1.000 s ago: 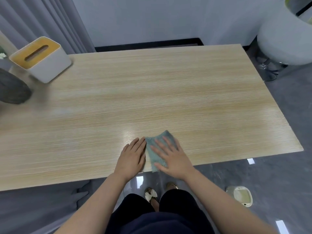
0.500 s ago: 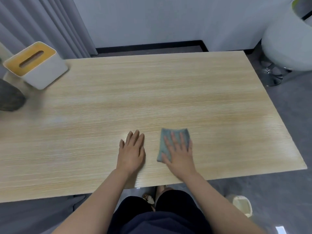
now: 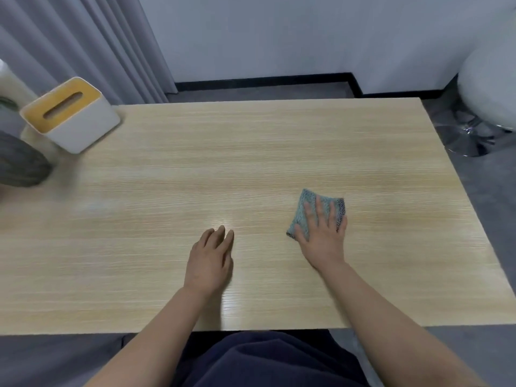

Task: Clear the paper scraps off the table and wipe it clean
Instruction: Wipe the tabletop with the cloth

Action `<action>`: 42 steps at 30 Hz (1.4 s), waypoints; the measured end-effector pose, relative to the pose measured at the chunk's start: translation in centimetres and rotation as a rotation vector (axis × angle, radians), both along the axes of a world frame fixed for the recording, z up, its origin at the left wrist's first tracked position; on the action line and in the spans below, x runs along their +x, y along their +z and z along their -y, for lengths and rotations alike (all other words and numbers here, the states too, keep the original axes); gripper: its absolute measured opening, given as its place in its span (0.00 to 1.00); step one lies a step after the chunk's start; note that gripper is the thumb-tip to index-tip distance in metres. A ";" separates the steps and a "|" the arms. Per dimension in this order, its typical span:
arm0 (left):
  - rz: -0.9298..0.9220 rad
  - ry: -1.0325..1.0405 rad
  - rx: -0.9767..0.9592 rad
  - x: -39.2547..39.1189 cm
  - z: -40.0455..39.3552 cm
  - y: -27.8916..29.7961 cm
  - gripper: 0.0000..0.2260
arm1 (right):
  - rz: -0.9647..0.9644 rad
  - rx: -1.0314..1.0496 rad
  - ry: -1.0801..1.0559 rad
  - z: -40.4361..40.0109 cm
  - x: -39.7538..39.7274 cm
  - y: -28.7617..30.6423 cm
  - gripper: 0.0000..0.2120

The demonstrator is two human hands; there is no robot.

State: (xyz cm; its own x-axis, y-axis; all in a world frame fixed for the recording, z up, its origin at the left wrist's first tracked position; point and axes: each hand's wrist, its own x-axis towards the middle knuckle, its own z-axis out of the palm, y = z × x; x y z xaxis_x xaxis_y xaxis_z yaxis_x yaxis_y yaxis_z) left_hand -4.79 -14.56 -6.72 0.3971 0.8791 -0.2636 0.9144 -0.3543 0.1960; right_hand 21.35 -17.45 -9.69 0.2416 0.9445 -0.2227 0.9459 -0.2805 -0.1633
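A folded blue-grey cloth (image 3: 303, 210) lies flat on the light wooden table (image 3: 251, 152), right of centre. My right hand (image 3: 324, 236) presses down on the cloth with fingers spread over it. My left hand (image 3: 210, 261) rests palm down on the bare tabletop, left of the cloth and nearer the front edge, holding nothing. I see no paper scraps on the table.
A white tissue box with a yellow-wood lid (image 3: 69, 115) stands at the table's far left corner. A dark grey rounded object (image 3: 19, 163) sits at the left edge. A white stool on a chrome base (image 3: 485, 107) stands beyond the right side.
My right hand has slid the cloth to the right and farther from me across the table. My left hand stays flat near the front, and the gap between the hands has widened.
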 end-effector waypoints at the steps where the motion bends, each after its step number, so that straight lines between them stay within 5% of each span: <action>1: 0.008 0.008 -0.010 0.1 0.1 -0.1 0.23 | 0.012 0.062 0.082 0.3 -2.0 -0.3 0.33; 6: 0.064 0.026 -0.015 0.3 0.3 -0.3 0.26 | -0.040 0.036 0.628 0.2 -8.4 -0.3 0.30; 9: 0.018 0.024 -0.013 0.4 0.2 0.2 0.26 | -0.059 0.073 0.551 -1.2 -4.9 -0.4 0.31; 13: 0.015 0.035 -0.007 0.4 0.3 0.5 0.30 | 0.002 0.004 0.158 -3.7 2.2 -0.3 0.33; 17: -0.020 0.021 -0.035 0.3 -0.2 0.6 0.24 | -0.022 -0.046 -0.023 -4.3 1.2 0.5 0.30; 25: 0.020 -0.041 0.012 -0.7 -1.3 0.2 0.21 | -0.055 0.016 0.648 -2.6 -5.3 0.1 0.31; 31: 0.050 -0.044 0.046 -1.0 -0.9 0.0 0.20 | -0.005 -0.034 0.248 -5.8 1.3 0.2 0.33; 35: 0.074 -0.043 0.044 -1.2 -0.9 -0.3 0.19 | -0.005 -0.041 0.102 -5.6 -1.0 0.3 0.32; 42: 0.080 -0.088 0.050 -1.6 -1.5 -0.5 0.20 | -0.042 0.059 0.631 -2.7 -6.4 -0.7 0.27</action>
